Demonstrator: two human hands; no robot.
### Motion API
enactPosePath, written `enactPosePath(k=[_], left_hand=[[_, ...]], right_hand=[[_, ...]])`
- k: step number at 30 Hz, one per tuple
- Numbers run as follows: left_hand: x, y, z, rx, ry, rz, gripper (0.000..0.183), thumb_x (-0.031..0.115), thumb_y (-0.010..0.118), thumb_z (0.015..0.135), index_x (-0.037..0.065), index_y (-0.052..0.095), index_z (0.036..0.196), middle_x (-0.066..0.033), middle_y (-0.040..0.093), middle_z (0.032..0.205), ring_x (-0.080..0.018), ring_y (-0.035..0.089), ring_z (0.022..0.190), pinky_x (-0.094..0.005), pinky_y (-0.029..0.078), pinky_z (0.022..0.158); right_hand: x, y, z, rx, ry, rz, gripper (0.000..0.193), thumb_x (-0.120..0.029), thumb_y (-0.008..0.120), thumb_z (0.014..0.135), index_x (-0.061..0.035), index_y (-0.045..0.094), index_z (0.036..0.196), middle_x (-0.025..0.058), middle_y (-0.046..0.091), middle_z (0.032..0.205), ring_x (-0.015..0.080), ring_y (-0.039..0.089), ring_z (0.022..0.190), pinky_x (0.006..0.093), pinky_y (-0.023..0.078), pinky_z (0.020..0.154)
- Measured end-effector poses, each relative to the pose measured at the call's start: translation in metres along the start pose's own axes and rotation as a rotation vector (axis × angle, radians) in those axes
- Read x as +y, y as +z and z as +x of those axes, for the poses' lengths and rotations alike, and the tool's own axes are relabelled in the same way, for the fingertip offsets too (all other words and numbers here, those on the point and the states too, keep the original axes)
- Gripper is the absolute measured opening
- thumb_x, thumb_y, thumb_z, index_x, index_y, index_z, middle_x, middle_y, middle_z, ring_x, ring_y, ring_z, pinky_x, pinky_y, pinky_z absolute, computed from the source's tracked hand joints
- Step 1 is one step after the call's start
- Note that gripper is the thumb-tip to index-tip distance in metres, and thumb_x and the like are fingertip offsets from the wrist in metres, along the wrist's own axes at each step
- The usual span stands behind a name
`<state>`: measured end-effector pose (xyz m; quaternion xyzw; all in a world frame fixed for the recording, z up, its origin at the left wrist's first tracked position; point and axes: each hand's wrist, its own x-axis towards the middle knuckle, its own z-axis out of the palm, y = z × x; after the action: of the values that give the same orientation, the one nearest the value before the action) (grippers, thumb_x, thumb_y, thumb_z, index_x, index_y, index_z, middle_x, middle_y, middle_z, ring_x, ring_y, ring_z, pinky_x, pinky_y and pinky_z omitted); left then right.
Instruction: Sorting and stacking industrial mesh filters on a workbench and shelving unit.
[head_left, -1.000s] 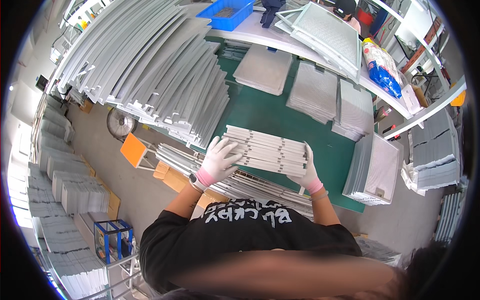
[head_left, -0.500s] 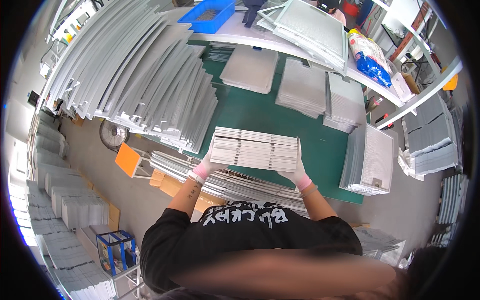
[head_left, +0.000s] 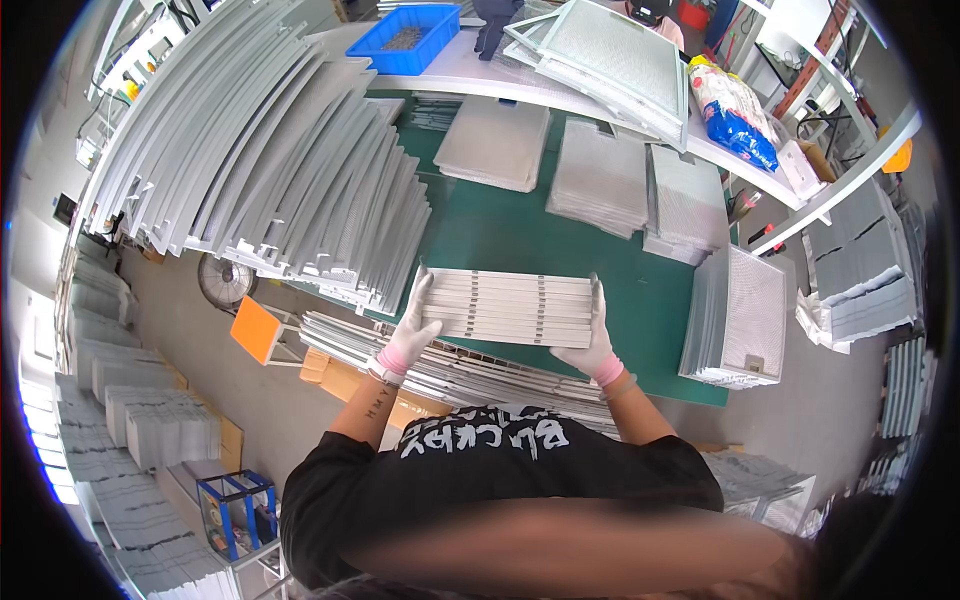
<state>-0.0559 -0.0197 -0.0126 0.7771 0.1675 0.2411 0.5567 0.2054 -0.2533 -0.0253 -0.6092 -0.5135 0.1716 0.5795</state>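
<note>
A stack of thin white-edged framed panels (head_left: 510, 308) is between my two hands over the front part of the green table. Its layered edges face me, with two columns of small dark slots. My left hand (head_left: 412, 318), in a white glove with a pink cuff, lies along the stack's left end, fingers stretched forward and thumb at the near corner. At the opposite end, my right hand (head_left: 592, 335), gloved the same way, presses against the side with its thumb under the near edge. Whether the stack rests on the table or hangs above it, I cannot tell.
Mesh panel piles (head_left: 495, 145) lie along the back of the green table (head_left: 490, 225). Many grey frames (head_left: 260, 170) stand at the left; upright panels (head_left: 735, 315) stand at the right. A shelf above holds a blue bin (head_left: 405, 40) and a bag (head_left: 735, 115).
The stack has tilted and lowered slightly toward me. My left hand has loosened its wrap, its thumb now apart from its fingers; my right hand stays at its end.
</note>
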Motion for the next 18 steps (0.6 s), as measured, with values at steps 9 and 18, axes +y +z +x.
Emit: enactPosePath(k=[9, 18], left_hand=[[-0.025, -0.015, 0.020, 0.039, 0.253, 0.328, 0.134, 0.018, 0.089, 0.054, 0.001, -0.001, 0.151, -0.0248, 0.001, 0.158, -0.0398, 0.018, 0.144, -0.0406, 0.018, 0.119], [-0.111, -0.021, 0.032, -0.377, -0.292, 0.072, 0.108, 0.014, 0.088, 0.054, 0.005, 0.027, 0.143, -0.0151, 0.035, 0.140, -0.0296, 0.033, 0.133, -0.0368, 0.025, 0.114]], right_hand=[[0.028, -0.024, 0.012, -0.178, 0.118, 0.016, 0.135, -0.013, 0.086, 0.057, -0.0037, -0.009, 0.152, 0.0198, 0.007, 0.158, 0.0305, 0.017, 0.146, 0.0385, 0.023, 0.117], [0.060, -0.020, 0.023, -0.238, 0.319, 0.314, 0.144, -0.013, 0.089, 0.056, -0.0087, -0.020, 0.150, 0.0145, 0.013, 0.158, 0.0244, 0.015, 0.146, 0.0368, 0.017, 0.118]])
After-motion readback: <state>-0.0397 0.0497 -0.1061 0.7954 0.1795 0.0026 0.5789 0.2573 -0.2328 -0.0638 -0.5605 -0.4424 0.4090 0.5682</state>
